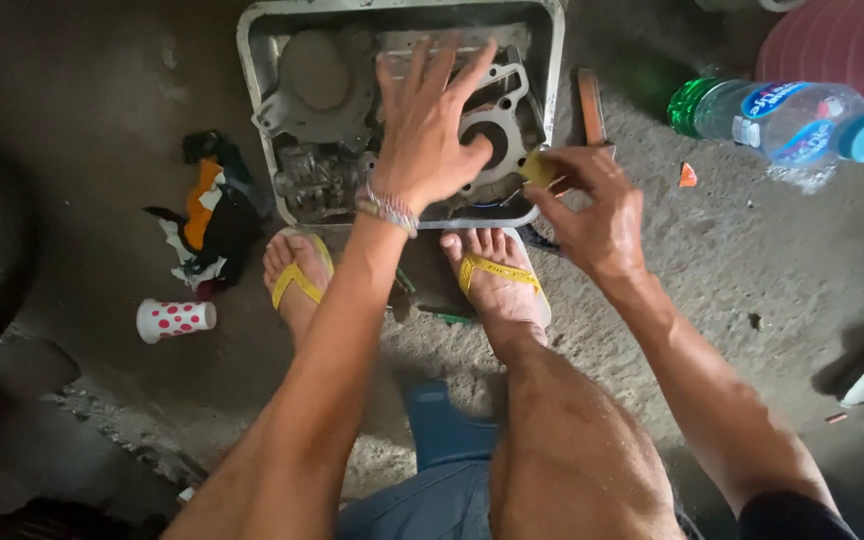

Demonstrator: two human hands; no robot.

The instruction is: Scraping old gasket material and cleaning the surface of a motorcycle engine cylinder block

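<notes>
Left hand (422, 135) spread flat, fingers splayed, pressed on metal engine part (497, 130) inside grey metal tray (252, 60) on floor. Right hand (592, 205) pinched on small yellow piece (538, 167) at tray edge. Engine part judged heavy, rigid, likely oily; best gripped by outer rim. Counted: one tray, one plastic bottle (782, 118), one dotted cup (174, 319), two yellow sandals (297, 280).

One view only, worn on the head, looking steeply down past the knees and feet to the floor (752, 260); it sits close, arms filling the lower frame, the tray (252, 60) at the top edge, straight ahead
</notes>
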